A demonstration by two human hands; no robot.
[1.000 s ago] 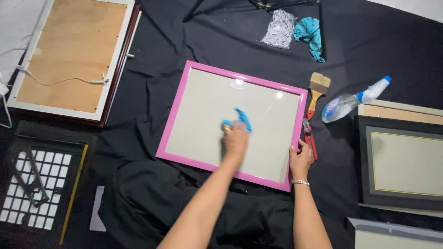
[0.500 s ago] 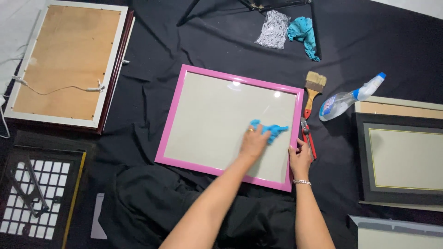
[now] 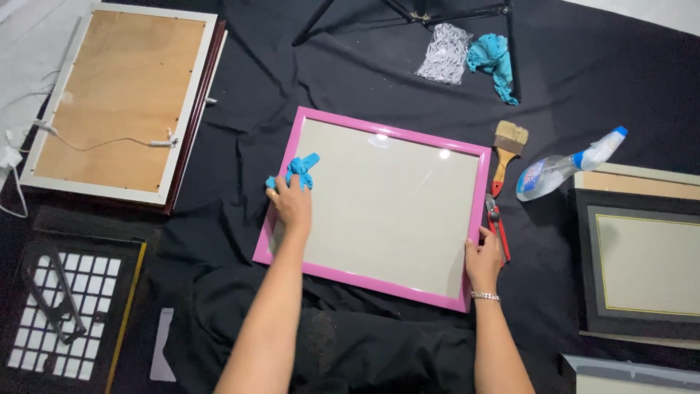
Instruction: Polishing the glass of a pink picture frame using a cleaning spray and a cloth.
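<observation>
Head view: left hand (image 3: pixel 293 204) with blue cloth (image 3: pixel 295 170) moved to frame's (image 3: pixel 379 280) left edge.

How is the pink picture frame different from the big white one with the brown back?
The pink-rimmed picture frame lies face up, showing shiny glass; the white-rimmed frame with a brown board back lies face down with a hanging wire across it. The left hand presses a blue cloth on the pink one and the right hand steadies it; nobody touches the white one. Both are rectangles on black fabric.
</observation>
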